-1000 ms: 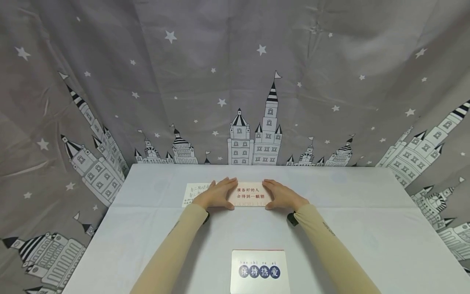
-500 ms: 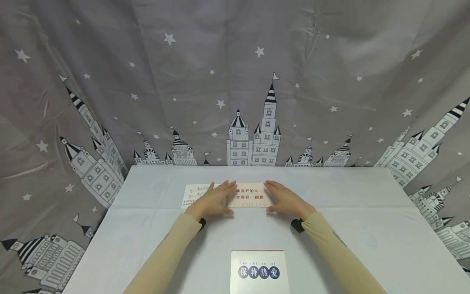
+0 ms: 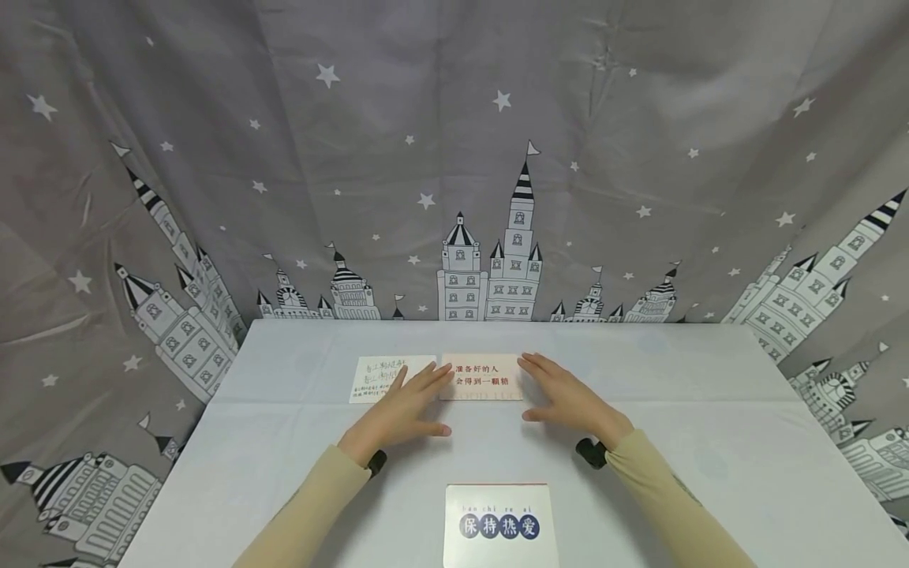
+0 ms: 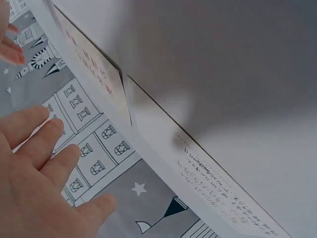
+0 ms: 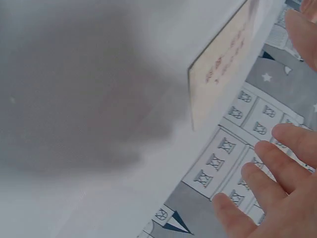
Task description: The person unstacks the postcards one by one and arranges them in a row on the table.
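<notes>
The left hand (image 3: 398, 414) and right hand (image 3: 574, 401) are apart, fingers spread, gripping nothing — a low leftward sweep could skew the pink card (image 3: 484, 379) (or the neighbouring handwritten card (image 3: 375, 380)).

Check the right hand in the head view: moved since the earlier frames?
Yes. Judged against the printed tall castle, the right hand has shifted rightward and lower in that view.

The red-lettered card (image 3: 481, 377) and handwritten card (image 3: 375, 379) look like smooth, matt paper, the blue-lettered card (image 3: 500, 527) like smooth paperboard, the tabletop (image 3: 710, 461) like matt, faintly creased cloth, and the backdrop (image 3: 454, 158) like wrinkled cloth with a slight sheen.
</notes>
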Demonstrator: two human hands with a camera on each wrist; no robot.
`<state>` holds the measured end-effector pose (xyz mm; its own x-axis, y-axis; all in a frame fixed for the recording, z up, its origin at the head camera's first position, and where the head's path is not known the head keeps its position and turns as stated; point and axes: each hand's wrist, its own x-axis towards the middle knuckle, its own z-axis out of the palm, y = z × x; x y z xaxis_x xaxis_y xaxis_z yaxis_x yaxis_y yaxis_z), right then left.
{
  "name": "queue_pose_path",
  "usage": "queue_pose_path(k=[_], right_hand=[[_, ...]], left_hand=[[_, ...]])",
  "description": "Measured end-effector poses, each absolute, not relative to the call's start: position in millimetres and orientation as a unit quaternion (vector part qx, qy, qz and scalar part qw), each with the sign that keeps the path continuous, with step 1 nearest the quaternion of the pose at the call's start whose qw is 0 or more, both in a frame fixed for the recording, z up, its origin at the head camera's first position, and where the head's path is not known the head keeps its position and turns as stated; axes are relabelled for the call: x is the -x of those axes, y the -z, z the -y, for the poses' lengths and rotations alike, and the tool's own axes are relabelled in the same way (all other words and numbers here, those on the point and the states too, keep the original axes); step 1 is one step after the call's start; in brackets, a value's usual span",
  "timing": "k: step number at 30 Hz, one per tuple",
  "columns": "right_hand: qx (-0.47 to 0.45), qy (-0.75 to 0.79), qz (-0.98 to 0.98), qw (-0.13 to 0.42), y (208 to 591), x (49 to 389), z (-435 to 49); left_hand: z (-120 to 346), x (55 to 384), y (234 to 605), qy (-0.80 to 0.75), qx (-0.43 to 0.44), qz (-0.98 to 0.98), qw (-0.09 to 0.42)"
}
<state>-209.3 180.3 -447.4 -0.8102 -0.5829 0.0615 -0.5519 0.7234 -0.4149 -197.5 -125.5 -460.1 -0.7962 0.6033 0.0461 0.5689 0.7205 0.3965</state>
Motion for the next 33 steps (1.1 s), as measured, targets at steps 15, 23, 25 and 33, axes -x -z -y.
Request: queue_pose_path(k=[15,23,25,33], right_hand=[[0.325,0.206,-0.923,0.016,440,166,-183],[0.335,0.207,-0.919,0.011,439,141,-186],[0.336,0.207,-0.919,0.011,439,135,-187],[0.343,0.213,-0.915,-0.002,442,113,-187]], left_hand=[[129,158,462,-0.209,-0.340,-0.917,-0.012],[125,145,455,-0.188,-0.357,-0.915,-0.028],[124,142,453,-0.183,-0.358,-0.915,-0.031],[118,126,449,-0.183,-0.361,-0.914,-0.032]])
